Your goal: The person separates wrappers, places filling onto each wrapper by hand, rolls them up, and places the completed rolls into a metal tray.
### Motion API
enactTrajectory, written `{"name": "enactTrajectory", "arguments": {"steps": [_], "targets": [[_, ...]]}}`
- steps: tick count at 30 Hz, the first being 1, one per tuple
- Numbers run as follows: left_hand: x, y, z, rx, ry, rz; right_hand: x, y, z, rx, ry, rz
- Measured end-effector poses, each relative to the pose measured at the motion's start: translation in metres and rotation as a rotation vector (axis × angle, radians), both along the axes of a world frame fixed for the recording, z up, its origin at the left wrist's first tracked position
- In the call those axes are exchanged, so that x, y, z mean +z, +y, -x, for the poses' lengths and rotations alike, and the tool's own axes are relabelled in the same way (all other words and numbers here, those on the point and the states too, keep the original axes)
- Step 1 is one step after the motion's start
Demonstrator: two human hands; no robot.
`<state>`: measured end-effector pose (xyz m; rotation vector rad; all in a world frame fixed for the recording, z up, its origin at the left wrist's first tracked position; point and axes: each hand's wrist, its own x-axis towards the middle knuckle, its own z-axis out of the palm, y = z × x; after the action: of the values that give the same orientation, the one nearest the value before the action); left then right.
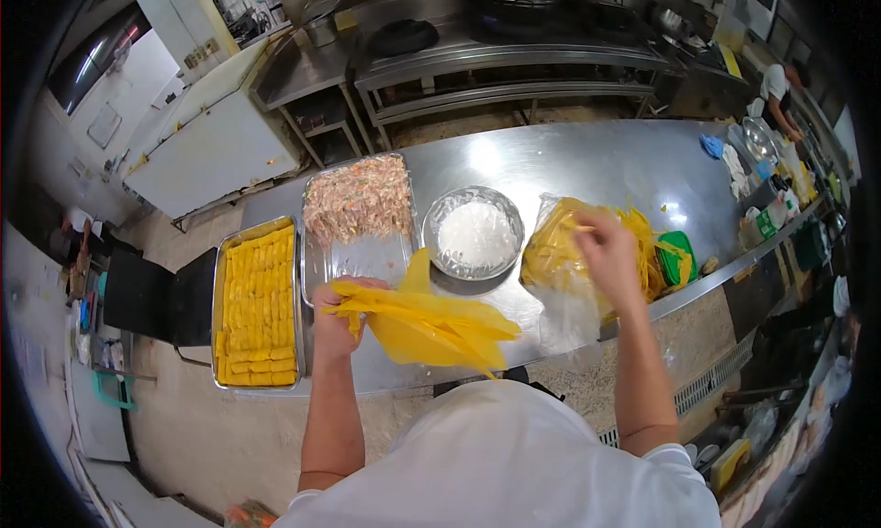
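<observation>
My left hand [346, 315] is closed around a bunch of thin yellow wrapper sheets [440, 319], which fan out to the right over the table's front edge. My right hand [606, 251] hovers over a clear plastic bag [567, 312] and the stack of yellow sheets [555, 239] in it. Its fingers are curled together; whatever they pinch, if anything, is hidden. Between the hands, a metal bowl [439, 264] contains white paste [475, 236]. Behind my left hand lies a tray [353, 260] of pinkish minced filling [358, 198]. Yellow rolls [260, 294] fill another metal tray [217, 344] farther left.
Torn yellow strips [642, 244] and a green container [677, 257] lie right of the bag on the steel table [551, 156]. Bottles and cloths crowd its right end. A stove counter [514, 55] stands behind, a black chair [151, 294] at left. Another person [780, 92] works far right.
</observation>
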<state>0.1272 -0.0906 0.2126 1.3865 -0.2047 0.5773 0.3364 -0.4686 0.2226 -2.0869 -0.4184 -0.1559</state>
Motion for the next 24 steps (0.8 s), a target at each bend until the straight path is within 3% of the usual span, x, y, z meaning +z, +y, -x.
{"name": "enactTrajectory", "arguments": {"steps": [2,4,6,9,13,15,19,22,24], "targets": [[0.0,-0.004,-0.004,-0.031,-0.01,-0.045,0.042,0.055,0.032,0.304,0.032,-0.018],[0.0,-0.004,-0.005,-0.063,-0.009,-0.128,0.048,0.093,0.045,0.585,0.032,-0.126],[0.003,-0.005,-0.004,-0.152,0.071,-0.057,0.034,0.123,0.044,0.796,-0.171,-0.103],[0.006,-0.01,-0.002,-0.215,0.055,0.0,0.034,0.143,0.044,0.909,-0.05,0.017],[0.005,-0.01,0.007,-0.18,0.067,0.023,0.031,0.149,0.041,0.946,-0.081,0.098],[0.006,-0.008,0.014,-0.038,0.109,-0.094,0.026,0.146,0.043,0.896,-0.063,0.069],[0.015,-0.01,0.024,0.125,0.179,-0.129,0.027,0.137,0.05,0.752,0.202,-0.045],[0.007,-0.004,0.024,0.07,0.19,0.139,0.022,0.131,0.052,0.645,0.289,-0.128],[0.006,-0.007,0.023,0.098,0.22,0.181,0.016,0.126,0.052,0.595,0.284,-0.208]]}}
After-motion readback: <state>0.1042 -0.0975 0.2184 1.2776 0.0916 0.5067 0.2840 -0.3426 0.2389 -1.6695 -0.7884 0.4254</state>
